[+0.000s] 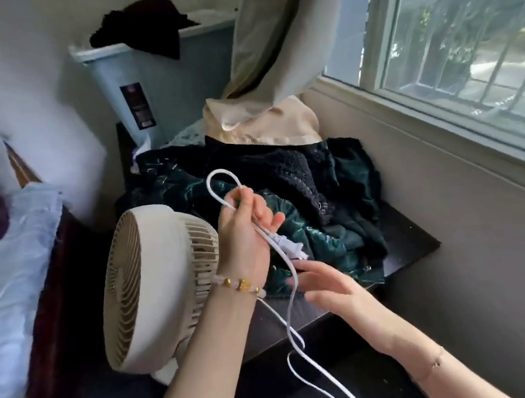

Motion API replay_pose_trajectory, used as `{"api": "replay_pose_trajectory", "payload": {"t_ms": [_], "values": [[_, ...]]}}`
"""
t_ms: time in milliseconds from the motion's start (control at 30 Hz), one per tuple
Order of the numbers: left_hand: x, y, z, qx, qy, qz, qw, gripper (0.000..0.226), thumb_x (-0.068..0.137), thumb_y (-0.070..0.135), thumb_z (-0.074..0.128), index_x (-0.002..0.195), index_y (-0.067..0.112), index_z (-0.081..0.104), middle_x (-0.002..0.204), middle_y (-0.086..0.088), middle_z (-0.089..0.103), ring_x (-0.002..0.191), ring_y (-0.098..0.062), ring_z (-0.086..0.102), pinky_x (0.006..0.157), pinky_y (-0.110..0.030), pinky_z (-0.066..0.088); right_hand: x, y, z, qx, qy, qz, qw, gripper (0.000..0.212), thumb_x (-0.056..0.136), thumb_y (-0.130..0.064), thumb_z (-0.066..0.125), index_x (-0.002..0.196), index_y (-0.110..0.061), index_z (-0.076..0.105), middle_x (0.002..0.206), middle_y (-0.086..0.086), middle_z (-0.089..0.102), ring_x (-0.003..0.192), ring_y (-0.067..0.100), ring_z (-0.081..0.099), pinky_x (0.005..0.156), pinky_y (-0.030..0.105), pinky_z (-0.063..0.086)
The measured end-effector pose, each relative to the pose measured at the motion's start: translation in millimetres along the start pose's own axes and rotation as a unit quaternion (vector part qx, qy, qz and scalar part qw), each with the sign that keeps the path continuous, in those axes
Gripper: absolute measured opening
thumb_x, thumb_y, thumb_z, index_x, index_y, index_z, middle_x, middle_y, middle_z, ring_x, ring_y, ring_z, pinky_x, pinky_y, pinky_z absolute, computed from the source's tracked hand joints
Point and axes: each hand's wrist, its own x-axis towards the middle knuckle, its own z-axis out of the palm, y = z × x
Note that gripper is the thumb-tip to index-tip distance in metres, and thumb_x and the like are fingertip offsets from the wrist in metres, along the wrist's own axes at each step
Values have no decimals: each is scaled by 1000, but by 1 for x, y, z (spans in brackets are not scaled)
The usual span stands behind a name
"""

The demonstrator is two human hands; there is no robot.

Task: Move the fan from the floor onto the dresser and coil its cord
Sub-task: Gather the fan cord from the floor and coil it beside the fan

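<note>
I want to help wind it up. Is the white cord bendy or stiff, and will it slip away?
Probably bendy: the cord curls into a loop above the left hand and hangs in loose curves below. It looks smooth, so loops may slide apart unless pinched. The plug end seems heavier and would likely swing.

White fan [153,290] stands upright at near left corner of dark dresser [406,240], beside heaped dark clothes [321,197]; left hand [245,234] grips a loop of white cord [219,184] with plug [289,248], right hand [329,285] fingers spread touching the hanging cord.
</note>
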Motion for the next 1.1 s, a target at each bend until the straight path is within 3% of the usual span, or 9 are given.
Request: {"api": "replay_pose_trajectory", "payload": {"t_ms": [100, 167, 233, 367, 467, 600, 767, 1000, 1100], "values": [[4, 12, 2, -15, 26, 39, 999, 32, 99, 11, 33, 68, 15, 41, 46, 10, 42, 33, -2, 27, 35, -14, 26, 2, 23, 1, -30, -95, 32, 995, 24, 78, -19, 68, 102, -21, 68, 100, -4, 74, 96, 8, 66, 82, 16, 48], [3, 17, 2, -6, 49, 62, 997, 32, 99, 10, 32, 68, 15, 40, 47, 10, 42, 32, -1, 25, 34, -13, 22, 0, 34, -5, -51, -113, 38, 992, 5, 81, -20, 70, 86, -20, 69, 89, -5, 71, 88, 8, 65, 82, 18, 47], [-1, 22, -1, -18, 67, 72, 995, 33, 99, 11, 32, 67, 16, 39, 47, 11, 43, 31, -1, 25, 32, -13, 21, -2, 42, -15, -65, -142, 55, 986, 4, 83, -19, 68, 81, -18, 66, 88, -1, 68, 88, 10, 63, 85, 20, 47], [-16, 30, -12, -58, 86, 68, 992, 38, 99, 9, 29, 63, 18, 37, 45, 10, 41, 29, -2, 26, 30, -11, 20, -14, 49, -26, -2, -253, 133, 958, 10, 89, -18, 61, 94, -13, 54, 97, 9, 72, 100, 19, 66, 98, 33, 46], [-27, 32, -18, -85, 90, 72, 990, 38, 100, 11, 29, 64, 20, 39, 51, 10, 40, 31, -3, 28, 32, -11, 21, -22, 55, -18, -18, -313, 137, 940, 43, 83, -9, 65, 123, -19, 53, 88, 0, 68, 88, 13, 64, 94, 32, 50], [-34, 32, -19, -106, 90, 93, 986, 34, 99, 14, 33, 66, 20, 41, 52, 10, 41, 32, -3, 29, 32, -11, 22, -23, 59, 11, -65, -254, 91, 961, 66, 78, -13, 72, 136, -28, 44, 80, -6, 55, 72, 4, 53, 75, 17, 43], [-40, 28, -20, -119, 94, 95, 984, 34, 99, 16, 34, 67, 19, 42, 50, 9, 46, 32, -4, 31, 33, -11, 27, -10, 48, 31, -115, -193, 14, 974, 55, 83, -25, 68, 132, -37, 49, 77, -5, 34, 69, 5, 36, 71, 10, 34], [-46, 25, -25, -155, 94, 87, 980, 31, 98, 15, 36, 68, 18, 44, 53, 9, 47, 34, -4, 31, 36, -12, 30, 1, 34, 50, -68, -116, 7, 991, 54, 83, -20, 69, 132, -26, 46, 114, -2, 50, 91, -2, 53, 77, 1, 41], [-46, 24, -24, -152, 95, 82, 980, 33, 99, 16, 34, 67, 16, 43, 51, 8, 49, 32, -4, 32, 35, -12, 28, 8, 27, 59, -59, -136, -16, 989, 25, 89, -14, 59, 114, -8, 62, 111, 0, 62, 88, -7, 58, 77, 6, 45]]}}
